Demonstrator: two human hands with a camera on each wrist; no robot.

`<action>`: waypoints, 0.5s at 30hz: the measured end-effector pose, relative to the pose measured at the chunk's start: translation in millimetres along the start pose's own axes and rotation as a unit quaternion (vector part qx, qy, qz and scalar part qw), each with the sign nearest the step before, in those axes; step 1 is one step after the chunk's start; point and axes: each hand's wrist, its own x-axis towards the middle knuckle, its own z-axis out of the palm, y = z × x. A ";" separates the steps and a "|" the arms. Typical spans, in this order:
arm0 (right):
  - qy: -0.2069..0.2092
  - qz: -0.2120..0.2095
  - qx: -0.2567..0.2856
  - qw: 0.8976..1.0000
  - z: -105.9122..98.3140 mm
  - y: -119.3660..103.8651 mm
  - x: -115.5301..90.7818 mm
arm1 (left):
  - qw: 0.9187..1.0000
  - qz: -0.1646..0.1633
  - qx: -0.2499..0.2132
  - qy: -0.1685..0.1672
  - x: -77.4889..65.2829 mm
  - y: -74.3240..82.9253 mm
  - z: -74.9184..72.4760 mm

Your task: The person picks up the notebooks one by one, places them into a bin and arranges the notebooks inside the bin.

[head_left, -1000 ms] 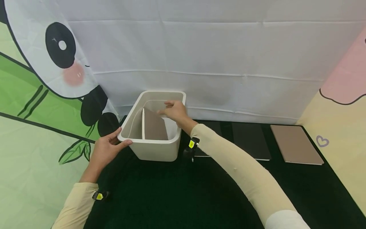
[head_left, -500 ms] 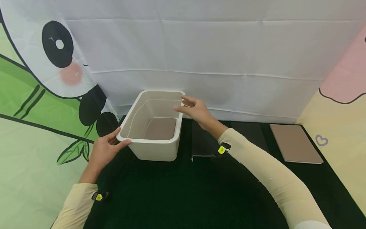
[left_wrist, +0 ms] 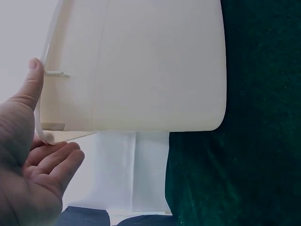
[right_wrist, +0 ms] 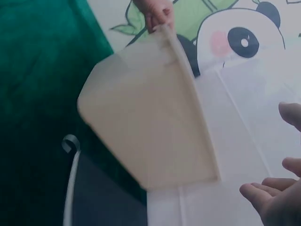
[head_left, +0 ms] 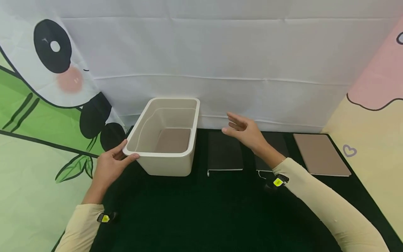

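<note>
A cream plastic storage bin [head_left: 167,164] stands at the table's left back. My left hand [head_left: 108,166] holds its near left corner, thumb over the front rim and fingers at the left side, as the left wrist view also shows. Flat on the bin's floor lies a brown notebook [head_left: 174,140]. To the right of the bin, my right hand [head_left: 247,134] hovers with fingers spread and nothing in it. Beneath and beside it lie a black notebook [head_left: 224,152] with a ribbon end and a second black notebook [head_left: 277,143], partly covered by the wrist.
Another brown notebook [head_left: 322,154] lies at the right end of the row, near the table's right edge. Dark green cloth [head_left: 195,210] covers the table. A white cloth backdrop [head_left: 220,59] hangs behind, with a printed panda [head_left: 51,45] on the left.
The brown notebook, tilted up in the bin before, now lies flat on its floor. My right hand has left the bin and moved right. My left hand keeps its hold on the rim.
</note>
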 end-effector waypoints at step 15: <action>0.008 -0.010 -0.094 0.995 -52.0 64.3 -56.8 | 1.000 -0.011 0.002 0.010 1.9 -4.2 2.6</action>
